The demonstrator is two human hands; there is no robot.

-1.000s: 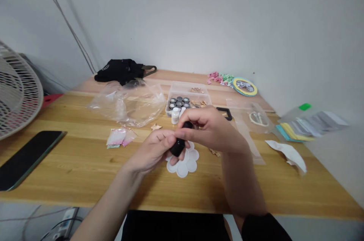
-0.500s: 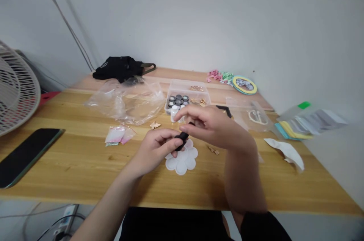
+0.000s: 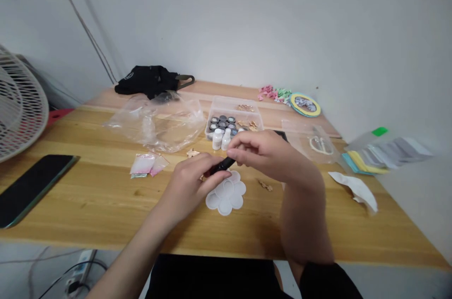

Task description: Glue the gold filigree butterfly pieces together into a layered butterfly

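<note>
Both my hands hold one small black cylindrical object [image 3: 223,165] just above a white flower-shaped palette [image 3: 226,193] on the wooden table [image 3: 88,195]. My left hand [image 3: 192,183] grips its lower end with curled fingers. My right hand [image 3: 263,150] pinches its upper end between fingertips. The object lies tilted, nearly level. Its exact kind is hard to make out.
Behind the hands stand two small white bottles [image 3: 221,139] and a clear box of small paint pots [image 3: 226,120]. A crumpled plastic bag [image 3: 158,122], small pink sachets [image 3: 146,165], a black phone [image 3: 31,188], a fan [image 3: 17,106], a black pouch [image 3: 150,80] and paper packs [image 3: 377,153] surround them.
The black object has tipped from steeply tilted to almost level, and my right hand has shifted from covering its top to pinching its end. The camera view drifted slightly.
</note>
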